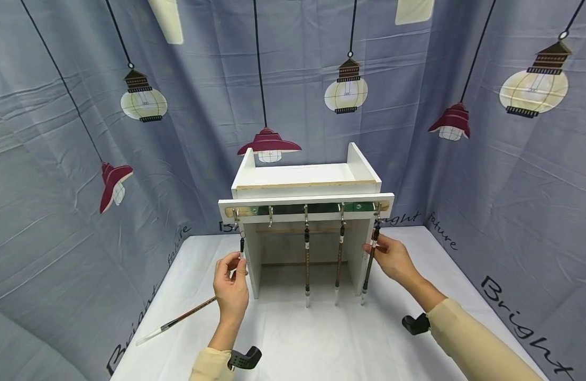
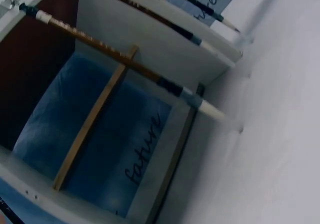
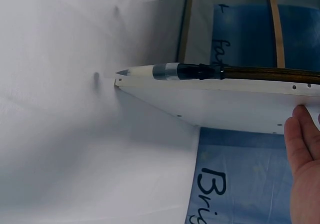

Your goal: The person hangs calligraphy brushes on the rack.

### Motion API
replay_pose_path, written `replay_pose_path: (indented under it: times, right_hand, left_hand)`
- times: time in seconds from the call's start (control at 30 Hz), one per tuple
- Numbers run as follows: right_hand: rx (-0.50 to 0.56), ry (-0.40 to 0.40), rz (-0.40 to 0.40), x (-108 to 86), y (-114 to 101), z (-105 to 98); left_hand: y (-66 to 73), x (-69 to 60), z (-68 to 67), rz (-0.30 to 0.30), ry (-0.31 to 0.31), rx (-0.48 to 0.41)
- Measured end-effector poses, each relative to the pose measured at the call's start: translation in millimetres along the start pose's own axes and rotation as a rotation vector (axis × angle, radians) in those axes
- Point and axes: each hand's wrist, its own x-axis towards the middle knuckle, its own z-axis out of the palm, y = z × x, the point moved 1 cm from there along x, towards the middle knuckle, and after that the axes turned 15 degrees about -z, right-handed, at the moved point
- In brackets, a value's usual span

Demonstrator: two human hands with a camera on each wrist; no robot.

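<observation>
A white wooden stand has a front rail (image 1: 255,202) with metal hooks. At its left end my left hand (image 1: 231,288) pinches the black-topped upper end of a writing brush (image 1: 242,244) just below a hook; the hand hides the lower part. Another brush shaft (image 1: 188,313), white tip outward, slants out left of this hand; whether it is the same brush I cannot tell. My right hand (image 1: 394,260) holds the upper handle of the rightmost brush (image 1: 369,267), which hangs tip down under the last hook. In the right wrist view its fingers (image 3: 299,144) show beside the side panel.
Two more brushes hang between the hands, one at the middle hook (image 1: 307,259) and one right of it (image 1: 339,256). A hook (image 1: 271,216) left of them bears no brush. The stand's upper shelf (image 1: 302,173) rises behind. White cloth (image 1: 321,344) covers the table.
</observation>
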Motion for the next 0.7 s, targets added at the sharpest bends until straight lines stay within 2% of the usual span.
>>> replay_pose_path:
  times: [0.27,0.7]
  right_hand:
    - [0.018,-0.007,0.010,-0.3,-0.7,1.0]
    - [0.016,-0.001,0.002,-0.5,-0.7,0.1]
  left_hand:
    - [7.6,-7.0,15.8,-0.002,-0.023,-0.036]
    - [17.9,-11.0,32.1,0.002,-0.040,-0.066]
